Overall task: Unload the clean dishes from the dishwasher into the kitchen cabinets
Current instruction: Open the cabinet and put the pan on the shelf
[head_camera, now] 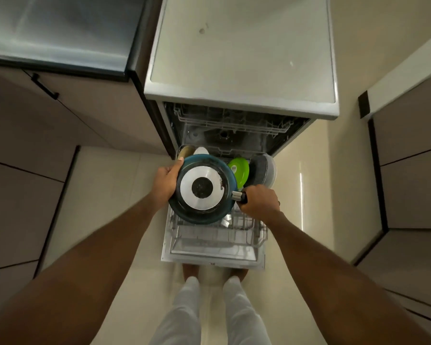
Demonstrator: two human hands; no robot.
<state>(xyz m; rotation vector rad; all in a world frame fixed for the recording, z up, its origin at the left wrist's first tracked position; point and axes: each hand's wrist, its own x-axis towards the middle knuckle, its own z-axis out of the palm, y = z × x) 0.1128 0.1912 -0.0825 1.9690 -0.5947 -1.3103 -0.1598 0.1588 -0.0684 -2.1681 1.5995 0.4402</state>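
Observation:
A dark blue frying pan [204, 210] is held bottom-up above the pulled-out lower rack [217, 235] of the open dishwasher [234, 125]. My left hand [166, 183] grips the pan's left rim, thumb over the edge. My right hand [259, 200] is curled round its black handle. Behind the pan in the rack stand a green plate [240, 170], a dark grey dish [260, 170], a white dish [200, 151] and a tan dish [186, 151]. The upper rack [229, 118] sits inside the machine.
The dishwasher's white top [241, 51] is straight ahead. A dark counter [57, 33] with brown cabinet doors [60, 113] lies to the left, more cabinet fronts [413, 145] to the right. My legs in white trousers [209, 312] stand at the open door's front edge.

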